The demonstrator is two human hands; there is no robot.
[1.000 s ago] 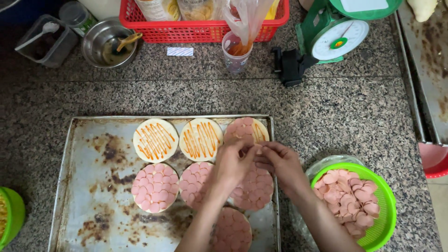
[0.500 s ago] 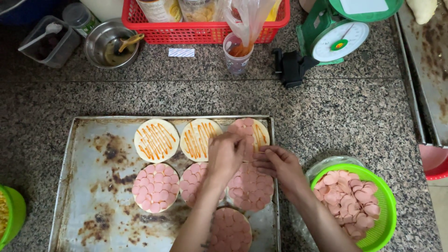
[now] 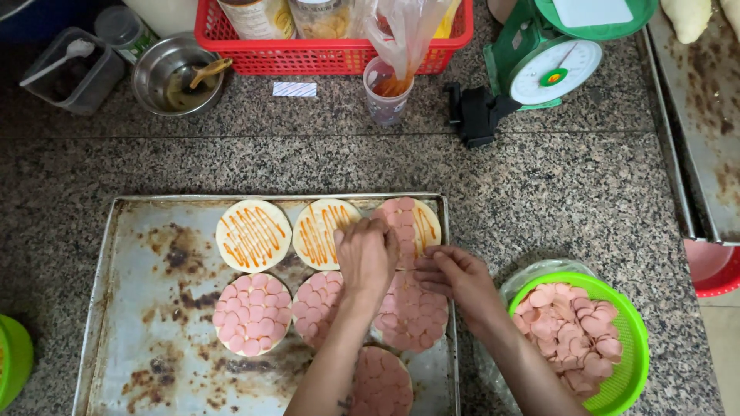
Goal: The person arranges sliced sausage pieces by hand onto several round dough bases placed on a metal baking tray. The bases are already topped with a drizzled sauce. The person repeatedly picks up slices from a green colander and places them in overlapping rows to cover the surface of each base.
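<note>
Pretty much the whole view was taken up by a speckled grey granite countertop (image 3: pixel 308 154), evenly lit, with pale floor (image 3: pixel 721 339) glimpsed bottom right.

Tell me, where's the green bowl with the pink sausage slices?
In the head view, the green bowl sits at the lower right on the granite counter, just right of the metal baking tray and beside the person's right hand.
</note>
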